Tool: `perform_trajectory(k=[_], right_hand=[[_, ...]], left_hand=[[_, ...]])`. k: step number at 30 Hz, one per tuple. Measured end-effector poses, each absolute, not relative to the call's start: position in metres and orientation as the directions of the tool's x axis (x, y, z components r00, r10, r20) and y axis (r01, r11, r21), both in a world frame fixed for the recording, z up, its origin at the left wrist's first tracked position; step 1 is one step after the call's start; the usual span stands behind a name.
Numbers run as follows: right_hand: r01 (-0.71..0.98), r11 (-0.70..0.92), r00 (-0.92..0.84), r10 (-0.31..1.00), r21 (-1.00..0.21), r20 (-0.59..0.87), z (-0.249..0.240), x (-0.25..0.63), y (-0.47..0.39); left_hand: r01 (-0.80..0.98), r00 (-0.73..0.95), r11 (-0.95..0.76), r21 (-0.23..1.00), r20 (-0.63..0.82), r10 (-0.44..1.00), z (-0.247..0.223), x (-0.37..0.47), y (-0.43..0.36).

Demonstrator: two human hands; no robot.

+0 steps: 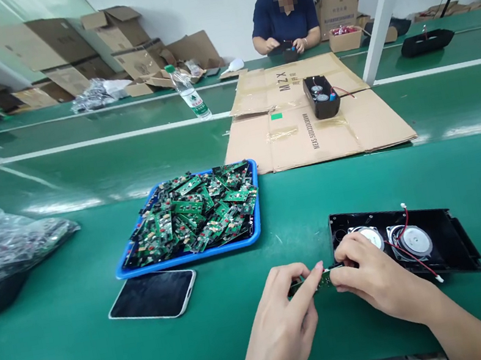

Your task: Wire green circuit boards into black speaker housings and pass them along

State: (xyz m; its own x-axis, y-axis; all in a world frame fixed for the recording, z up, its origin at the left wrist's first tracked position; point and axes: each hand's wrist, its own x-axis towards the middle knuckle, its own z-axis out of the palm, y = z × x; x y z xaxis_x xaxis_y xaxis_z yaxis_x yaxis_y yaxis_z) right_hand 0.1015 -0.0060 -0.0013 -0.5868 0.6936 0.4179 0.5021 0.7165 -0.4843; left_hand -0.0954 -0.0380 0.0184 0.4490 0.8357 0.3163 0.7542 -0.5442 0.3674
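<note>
Above the green table (67, 359), the left hand (280, 322) and right hand (376, 277) grip a circuit board (324, 280) in their fingers (307, 290).

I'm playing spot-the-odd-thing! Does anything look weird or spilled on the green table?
Maybe the phone, lying by the blue tray: a bit odd among electronic parts. The tray's circuit boards are jumbled, but I see none spilled.

I see a small green circuit board (324, 280) held over the table (223, 344), gripped by fingers of both the left hand (283, 315) and right hand (373, 277); a dark part shows along its upper edge, fingers covering much of it.
</note>
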Motion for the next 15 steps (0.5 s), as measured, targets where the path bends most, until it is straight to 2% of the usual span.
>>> perform_trajectory(k=[5,8,10,12,13,15], right_hand=[[0.523,0.711,-0.590,0.700,-0.471,0.402,0.012,0.120,-0.010],[0.613,0.645,-0.446,0.759,-0.456,0.474,0.020,0.158,-0.015],[0.712,0.541,-0.334,0.821,-0.447,0.463,0.020,0.188,-0.019],[0.787,0.468,-0.322,0.868,-0.403,0.379,0.016,0.215,-0.026],[0.807,0.457,-0.347,0.879,-0.374,0.327,0.012,0.224,-0.030],[0.828,0.455,-0.401,0.889,-0.327,0.223,0.004,0.234,-0.039]], left_hand=[[0.772,0.411,-0.529,0.352,0.357,0.839,0.019,-0.090,-0.037],[0.767,0.380,-0.504,0.396,0.352,0.855,0.021,-0.091,-0.035],[0.729,0.364,-0.470,0.498,0.299,0.882,0.020,-0.095,-0.036],[0.615,0.377,-0.388,0.686,0.176,0.909,0.016,-0.096,-0.039],[0.527,0.397,-0.308,0.792,0.091,0.913,0.013,-0.095,-0.042],[0.340,0.431,-0.034,0.940,-0.124,0.894,0.009,-0.087,-0.047]])
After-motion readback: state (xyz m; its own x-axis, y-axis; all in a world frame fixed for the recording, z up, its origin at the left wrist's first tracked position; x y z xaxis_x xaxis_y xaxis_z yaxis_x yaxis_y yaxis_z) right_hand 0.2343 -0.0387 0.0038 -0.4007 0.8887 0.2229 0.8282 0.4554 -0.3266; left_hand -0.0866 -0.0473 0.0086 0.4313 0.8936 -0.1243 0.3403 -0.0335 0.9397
